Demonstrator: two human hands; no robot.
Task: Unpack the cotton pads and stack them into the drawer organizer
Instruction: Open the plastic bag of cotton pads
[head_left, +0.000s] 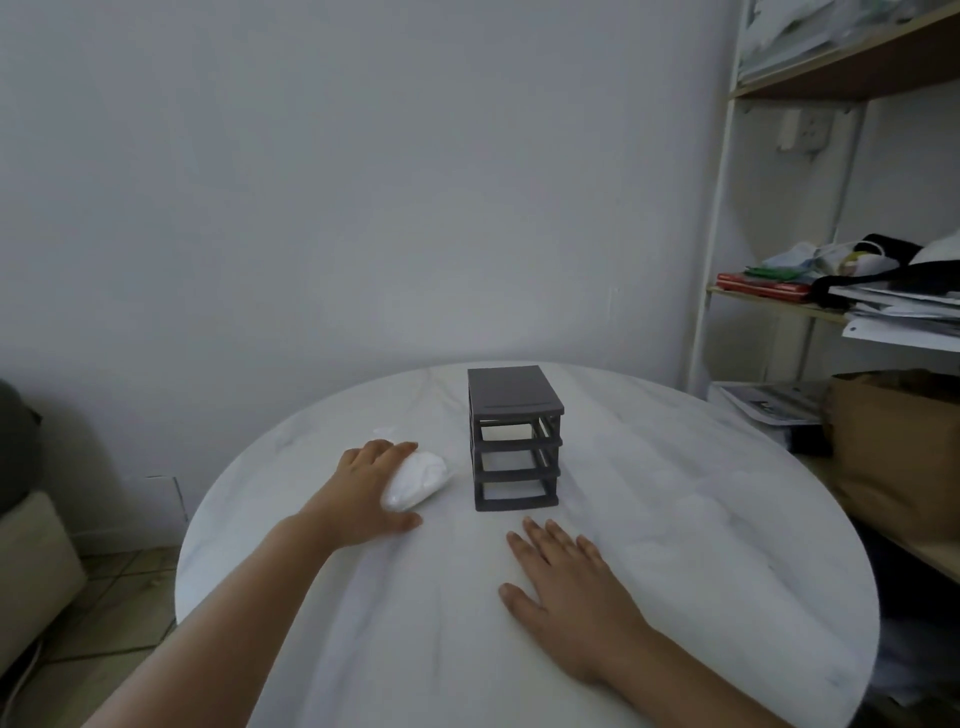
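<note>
Against a plain pale wall (363, 182) stands a round white table (675, 545) with a smooth, faintly veined marble-look top. Its curved rim shows on the left and right and nearly meets the wall at the far side. To the right, just beyond that rim, is a tall white-framed shelving unit (719, 260) with wooden boards, loaded with papers, cloth and a red folder. A crumpled brown paper bag (893, 447) sits low beside it. Near the middle of the table, towards the far edge, stands a dark grey plastic drawer organizer (511, 400). It is a boxy, upright frame with a flat lid and three open-fronted tiers facing the person. Bare tabletop lies all around it, widest on the right and the near side. The right hand (566, 577) lies flat, palm down with fingers straight and spread, just in front of the organizer and holding nothing. The left hand (363, 488) cups a soft, rounded white pack of cotton pads (421, 480) in thin, glossy wrapping. Its fingers curl over the top and its thumb is on the near side. The pack rests on the table just left of the organizer, not touching it.
</note>
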